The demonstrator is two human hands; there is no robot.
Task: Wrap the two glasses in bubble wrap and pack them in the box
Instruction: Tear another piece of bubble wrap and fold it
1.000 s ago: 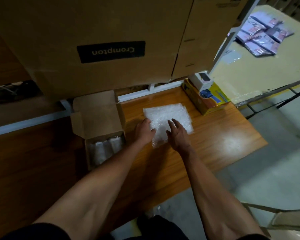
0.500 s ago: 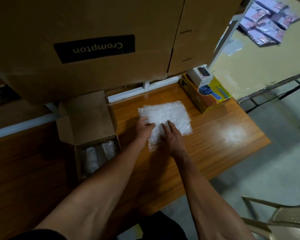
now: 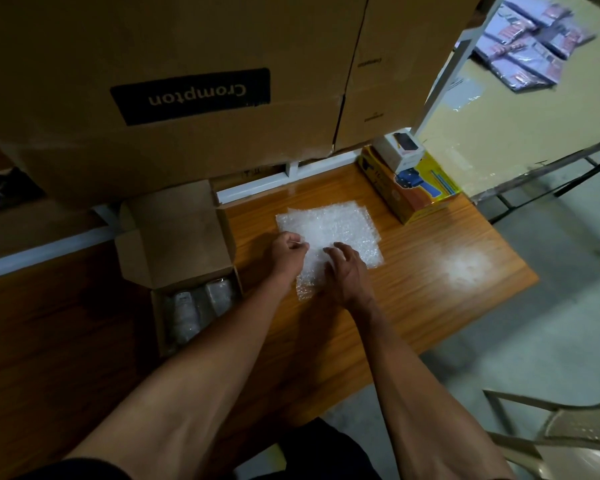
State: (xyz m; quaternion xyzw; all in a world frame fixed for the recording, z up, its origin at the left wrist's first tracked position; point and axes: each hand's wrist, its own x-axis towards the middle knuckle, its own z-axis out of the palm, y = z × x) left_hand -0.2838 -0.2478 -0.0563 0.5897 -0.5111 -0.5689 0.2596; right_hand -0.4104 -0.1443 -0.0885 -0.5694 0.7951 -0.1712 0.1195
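Observation:
A sheet of white bubble wrap (image 3: 340, 230) lies flat on the wooden table (image 3: 430, 289). My left hand (image 3: 288, 254) pinches the sheet near its left edge with curled fingers. My right hand (image 3: 347, 271) rests on the sheet's near part, fingers bent onto it. To the left stands a small open cardboard box (image 3: 177, 244), flaps up. Inside it lie two glasses (image 3: 201, 306) side by side; they look wrapped in clear film, dim in the shadow.
Large brown cartons (image 3: 187, 98) loom over the table's back edge. A yellow boxed tape dispenser (image 3: 416, 188) with a small white box (image 3: 399, 150) on top stands at the back right. A chair (image 3: 561, 431) sits at the lower right, off the table.
My left hand's fingers have curled from lying flat into a pinch on the wrap. My right hand has drawn slightly nearer over the sheet. The camera has shifted a little.

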